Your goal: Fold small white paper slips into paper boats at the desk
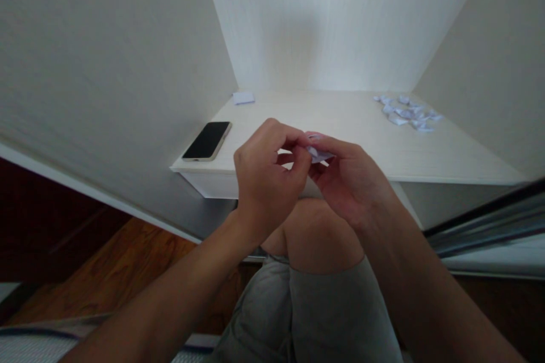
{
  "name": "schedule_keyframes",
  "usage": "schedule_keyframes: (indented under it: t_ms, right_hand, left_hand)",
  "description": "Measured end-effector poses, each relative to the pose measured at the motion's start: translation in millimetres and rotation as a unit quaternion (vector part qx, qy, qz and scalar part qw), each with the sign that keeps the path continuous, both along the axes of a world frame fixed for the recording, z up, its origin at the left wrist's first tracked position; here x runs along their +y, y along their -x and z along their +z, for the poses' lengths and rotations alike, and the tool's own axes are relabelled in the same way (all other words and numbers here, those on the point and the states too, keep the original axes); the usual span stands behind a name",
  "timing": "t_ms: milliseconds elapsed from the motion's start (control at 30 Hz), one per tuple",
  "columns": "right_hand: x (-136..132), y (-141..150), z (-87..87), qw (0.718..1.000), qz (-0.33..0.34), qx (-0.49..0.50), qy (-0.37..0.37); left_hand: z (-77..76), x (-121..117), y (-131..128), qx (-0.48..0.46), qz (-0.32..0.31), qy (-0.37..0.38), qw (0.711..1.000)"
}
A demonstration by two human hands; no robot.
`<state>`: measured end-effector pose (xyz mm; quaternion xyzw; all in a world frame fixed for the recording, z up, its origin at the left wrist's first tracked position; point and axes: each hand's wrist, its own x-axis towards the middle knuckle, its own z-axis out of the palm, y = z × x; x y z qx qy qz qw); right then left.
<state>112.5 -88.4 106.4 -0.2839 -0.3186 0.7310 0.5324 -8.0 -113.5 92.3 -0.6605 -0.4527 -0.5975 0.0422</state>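
Observation:
Between my two hands is a small folded piece of white paper, partly hidden by the fingers. My left hand pinches its left side with thumb and forefinger. From the other side my right hand grips it, thumb on top and fingers curled beneath. Both hands are held above my knees, just at the front edge of the white desk. The paper's exact folded shape is too small to make out.
A black-screened phone lies at the desk's left front. Behind it, by the left wall, is a white paper stack. Several small folded paper pieces are heaped at the back right. Panels enclose the desk at both sides and the back.

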Motion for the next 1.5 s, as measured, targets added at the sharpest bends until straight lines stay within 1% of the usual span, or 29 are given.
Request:
schedule_keyframes:
  t_ms: [100,200,267,333,367,400,433,467,500,533,600,667,700,733,767,800,867,967,1033,1100,1167,1233,1267,1333,1500]
  right_hand:
    - [1,1,0.3,1.0,-0.009,-0.012,-0.005]
    - [3,1,-1.0,1.0,-0.02,-0.019,-0.014]
    - [4,0,-2.5,0.999,-0.015,-0.029,-0.023]
    - [4,-3,-5.3,0.998,0.002,-0.044,-0.038]
    - [3,-6,-7.5,0.997,0.006,-0.055,-0.057]
    - [2,-9,-10.3,0.993,0.002,-0.071,-0.091]
    - [1,-13,-13.8,0.985,-0.01,-0.094,-0.141]
    - [0,-17,-17.7,0.97,-0.034,-0.127,-0.205]
    - [0,-21,-21.9,0.944,-0.063,-0.171,-0.274]
    - [-1,-25,-25.9,0.909,-0.092,-0.22,-0.34]
    - [-1,-32,-32.7,0.828,-0.135,-0.314,-0.445]
    - [0,-36,-36.3,0.753,-0.166,-0.376,-0.513]
    - [1,-38,-36.9,0.724,-0.177,-0.394,-0.537]
    - [2,-39,-36.8,0.703,-0.186,-0.405,-0.555]
    - [3,-39,-36.2,0.689,-0.193,-0.411,-0.565]
    - [4,-39,-35.3,0.682,-0.199,-0.412,-0.571]
    - [4,-40,-33.6,0.683,-0.213,-0.401,-0.572]
    - [2,-39,-32.6,0.702,-0.233,-0.373,-0.56]
    - [-2,-38,-32.5,0.728,-0.243,-0.342,-0.542]
    - [-6,-36,-32.1,0.764,-0.244,-0.305,-0.513]
    - [-10,-35,-30.8,0.802,-0.229,-0.27,-0.48]
    - [-12,-34,-28.9,0.828,-0.216,-0.241,-0.458]
    - [-13,-34,-27.9,0.835,-0.212,-0.228,-0.454]
    - [-14,-35,-25.9,0.838,-0.211,-0.218,-0.454]
    - [-15,-40,-21.6,0.828,-0.214,-0.244,-0.458]
  left_hand:
    - [3.0,0,1,0.009,0.01,-0.004,1.0]
    - [6.4,2,4,0.017,0.017,0.01,1.0]
    - [8.3,5,7,0.002,0.014,0.029,0.999]
    - [9.7,9,10,-0.038,0.0,0.055,0.998]
    - [10.0,11,12,-0.063,-0.012,0.069,0.996]
    - [10.0,13,14,-0.088,-0.026,0.082,0.992]
    - [9.6,15,15,-0.109,-0.04,0.096,0.989]
    - [8.8,17,17,-0.126,-0.056,0.109,0.984]
    - [7.5,18,18,-0.137,-0.071,0.121,0.981]
    - [6.0,19,20,-0.145,-0.087,0.131,0.977]
    - [2.6,21,22,-0.153,-0.116,0.146,0.97]
    - [0.4,21,23,-0.158,-0.141,0.161,0.964]
    - [0.1,21,23,-0.161,-0.151,0.171,0.96]
    - [0.5,21,23,-0.165,-0.161,0.179,0.956]
    - [1.6,20,23,-0.17,-0.17,0.186,0.953]
    - [3.4,19,23,-0.174,-0.18,0.189,0.949]
    - [8.4,16,25,-0.163,-0.203,0.191,0.946]
    - [17.3,9,31,-0.071,-0.234,0.165,0.955]
    - [22.6,4,34,0.0,-0.232,0.135,0.963]
    - [26.4,0,36,0.051,-0.218,0.119,0.967]
    - [28.2,-2,34,0.083,-0.214,0.112,0.967]
    - [27.0,-1,30,0.09,-0.225,0.095,0.966]
    - [25.4,-1,28,0.085,-0.231,0.079,0.966]
    - [20.6,1,22,0.07,-0.229,0.045,0.97]
    - [6.4,4,8,0.072,-0.174,-0.023,0.982]
